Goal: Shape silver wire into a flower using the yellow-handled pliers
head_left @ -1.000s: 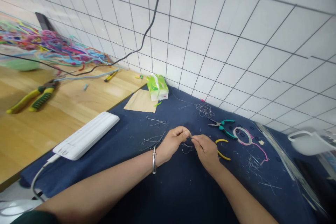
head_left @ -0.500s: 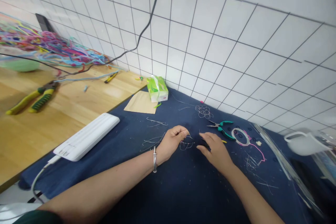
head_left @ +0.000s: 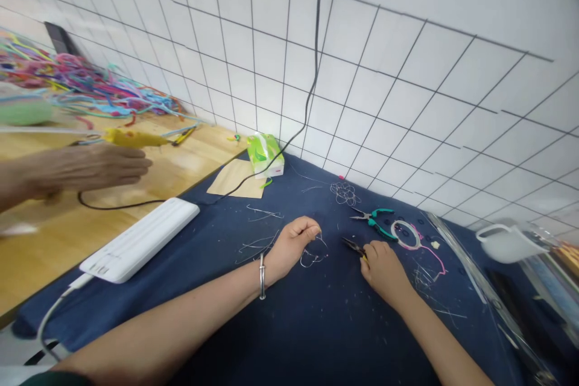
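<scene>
My left hand [head_left: 293, 242] rests on the dark blue cloth [head_left: 289, 325] with its fingers pinched on a thin bent wire piece [head_left: 313, 255]. A silver bangle circles that wrist. My right hand [head_left: 383, 265] is closed round the yellow-handled pliers [head_left: 354, 246], whose dark jaws stick out toward the wire. The two hands are a short way apart.
Teal-handled pliers [head_left: 374, 221], a wire flower [head_left: 344, 192] and a pink-wire ring [head_left: 406, 234] lie beyond my hands. A white power strip [head_left: 140, 240] and a green tissue pack [head_left: 268, 155] are to the left. Another person's hand [head_left: 85, 169] reaches over the wooden table [head_left: 49, 235]. A clear container [head_left: 520, 253] stands right.
My right hand left the wire, reached right and closed on the yellow-handled pliers. Another person's hand came in over the wooden table at the left. The hanging black cable shifted.
</scene>
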The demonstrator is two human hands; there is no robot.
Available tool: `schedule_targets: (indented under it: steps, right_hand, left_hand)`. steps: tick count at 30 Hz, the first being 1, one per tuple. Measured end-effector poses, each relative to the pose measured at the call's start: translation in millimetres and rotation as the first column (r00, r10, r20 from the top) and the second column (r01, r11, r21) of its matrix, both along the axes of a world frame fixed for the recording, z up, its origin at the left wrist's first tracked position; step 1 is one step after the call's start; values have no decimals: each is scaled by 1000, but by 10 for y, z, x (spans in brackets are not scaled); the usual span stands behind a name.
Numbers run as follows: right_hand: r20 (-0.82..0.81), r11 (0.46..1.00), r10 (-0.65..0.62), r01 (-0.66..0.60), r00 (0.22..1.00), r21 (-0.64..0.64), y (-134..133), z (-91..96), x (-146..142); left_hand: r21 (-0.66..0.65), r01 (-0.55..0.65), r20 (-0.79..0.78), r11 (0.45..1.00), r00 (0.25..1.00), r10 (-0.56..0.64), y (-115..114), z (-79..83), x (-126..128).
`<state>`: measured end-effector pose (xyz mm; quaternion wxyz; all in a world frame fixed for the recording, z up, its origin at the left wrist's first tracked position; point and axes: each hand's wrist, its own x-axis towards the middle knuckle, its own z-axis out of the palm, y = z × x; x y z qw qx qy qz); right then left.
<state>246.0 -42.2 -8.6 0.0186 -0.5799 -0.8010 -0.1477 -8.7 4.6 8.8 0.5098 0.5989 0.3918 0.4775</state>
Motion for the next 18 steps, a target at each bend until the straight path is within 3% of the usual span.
schedule_targets:
  steps: [5, 11, 18]
  right_hand:
    - [-165, 994, 110, -108, 980, 17, 6, 104, -149]
    - [-422, 985, 171, -169, 890, 41, -55, 311, -450]
    - [-454, 986, 164, -163, 876, 42, -120, 283, -512]
  left_hand:
    - [139, -26, -69, 990, 997, 36, -3, 45, -31]
    - [241, -41, -140, 970, 987, 76, 5, 50, -46]
    - [290, 6, -211, 957, 976, 58, -6, 20, -25]
